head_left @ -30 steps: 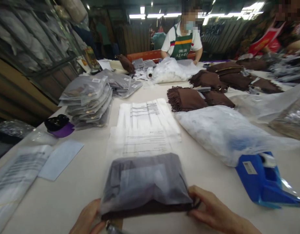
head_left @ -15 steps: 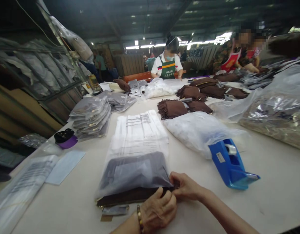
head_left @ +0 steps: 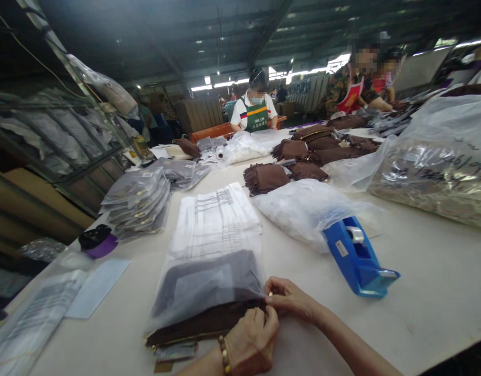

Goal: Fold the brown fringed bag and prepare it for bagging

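Garment packing workshop: long table (head_left: pixel 420 271), stacked bagged scarves (head_left: pixel 136 201).

Head view. The left hand (head_left: pixel 251 339), with a beaded bracelet (head_left: pixel 224 355) at the wrist, and the right hand (head_left: pixel 289 300) meet at the near right corner of a frosted plastic bag (head_left: pixel 207 284). Their fingers (head_left: pixel 272 298) are pinched on its edge. The bag lies flat on the desk (head_left: pixel 420 271) with folded brown cloth (head_left: pixel 193 326) showing at its near mouth. From the hands, a blue tape dispenser (head_left: pixel 356 256) stands at 2 o'clock. A white bag bundle (head_left: pixel 303 206) and fringed brown scarves (head_left: pixel 266 177) lie at 1 o'clock, and a stack of packed bags (head_left: pixel 136 201) at 10 o'clock. A person in a green apron (head_left: pixel 256 112) stands at 12 o'clock, at the desk's far end.
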Demonstrator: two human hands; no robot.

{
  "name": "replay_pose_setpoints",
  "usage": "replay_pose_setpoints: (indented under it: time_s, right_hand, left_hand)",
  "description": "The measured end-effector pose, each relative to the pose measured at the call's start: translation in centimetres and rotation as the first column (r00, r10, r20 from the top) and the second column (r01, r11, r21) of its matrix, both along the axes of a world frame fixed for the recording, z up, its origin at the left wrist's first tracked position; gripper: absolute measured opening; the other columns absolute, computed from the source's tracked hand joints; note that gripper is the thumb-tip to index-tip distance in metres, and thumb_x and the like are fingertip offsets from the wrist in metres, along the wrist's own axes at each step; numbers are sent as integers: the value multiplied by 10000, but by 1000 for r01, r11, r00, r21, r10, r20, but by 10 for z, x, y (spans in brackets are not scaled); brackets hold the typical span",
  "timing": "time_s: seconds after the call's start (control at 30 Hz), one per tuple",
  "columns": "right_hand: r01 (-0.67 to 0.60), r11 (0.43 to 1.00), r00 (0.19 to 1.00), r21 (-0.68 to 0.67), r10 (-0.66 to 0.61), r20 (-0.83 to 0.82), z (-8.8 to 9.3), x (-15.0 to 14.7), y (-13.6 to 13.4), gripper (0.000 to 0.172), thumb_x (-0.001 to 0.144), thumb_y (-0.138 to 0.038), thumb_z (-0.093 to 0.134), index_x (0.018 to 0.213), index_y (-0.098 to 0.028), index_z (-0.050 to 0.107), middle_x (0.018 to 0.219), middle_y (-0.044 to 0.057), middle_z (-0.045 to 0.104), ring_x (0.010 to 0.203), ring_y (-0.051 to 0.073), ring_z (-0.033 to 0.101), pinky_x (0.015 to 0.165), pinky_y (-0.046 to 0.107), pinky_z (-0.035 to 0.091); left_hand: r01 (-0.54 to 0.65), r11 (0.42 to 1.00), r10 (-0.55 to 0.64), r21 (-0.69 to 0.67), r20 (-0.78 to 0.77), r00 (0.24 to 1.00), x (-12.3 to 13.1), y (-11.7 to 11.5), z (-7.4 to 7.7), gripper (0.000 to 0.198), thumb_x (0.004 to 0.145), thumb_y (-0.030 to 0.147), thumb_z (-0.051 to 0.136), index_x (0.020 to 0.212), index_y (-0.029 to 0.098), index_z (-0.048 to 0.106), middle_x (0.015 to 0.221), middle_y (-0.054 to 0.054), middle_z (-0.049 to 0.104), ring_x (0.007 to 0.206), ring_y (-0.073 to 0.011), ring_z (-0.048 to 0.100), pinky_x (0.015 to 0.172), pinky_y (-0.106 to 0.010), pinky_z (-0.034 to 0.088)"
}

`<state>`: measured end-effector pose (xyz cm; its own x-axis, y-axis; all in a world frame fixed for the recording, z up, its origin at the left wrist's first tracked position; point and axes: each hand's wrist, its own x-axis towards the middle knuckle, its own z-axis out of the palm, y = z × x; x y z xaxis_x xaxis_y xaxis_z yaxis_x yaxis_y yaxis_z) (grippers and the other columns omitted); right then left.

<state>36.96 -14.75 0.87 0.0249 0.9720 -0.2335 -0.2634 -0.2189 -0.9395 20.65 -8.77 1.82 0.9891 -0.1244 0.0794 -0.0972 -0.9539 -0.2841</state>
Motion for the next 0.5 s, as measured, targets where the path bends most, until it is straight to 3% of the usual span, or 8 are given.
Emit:
replay_pose_setpoints:
  time_s: [0.1,0.27,0.5]
  right_hand:
    - [14,1000,998,-4,-15,-58,-2,-2,0,337,587,-384,722,735,-171,506,618,-46,555,573,95,506,569,234,383]
    - [52,999,993,1,-51,-108,-6,-5,0,314,532,-305,737,713,-170,518,626,-34,604,563,99,530,569,243,396]
    - [119,993,989,-2,-119,-83,-13,-13,3,379,563,-398,733,700,-193,445,596,-39,591,521,93,510,544,242,373]
  left_hand:
    - [2,1000,-3,6,17,1000,-3,-2,1,330,782,186,429,1034,-4,524,831,-154,626,591,-195,553,451,-284,419]
    - [111,988,-123,104,117,985,-2,-4,4,200,764,164,425,846,47,565,859,-169,619,554,-194,535,423,-299,363]
    - [129,990,-136,62,126,983,2,-6,2,148,804,178,416,690,143,503,676,-75,547,514,-161,471,402,-286,264]
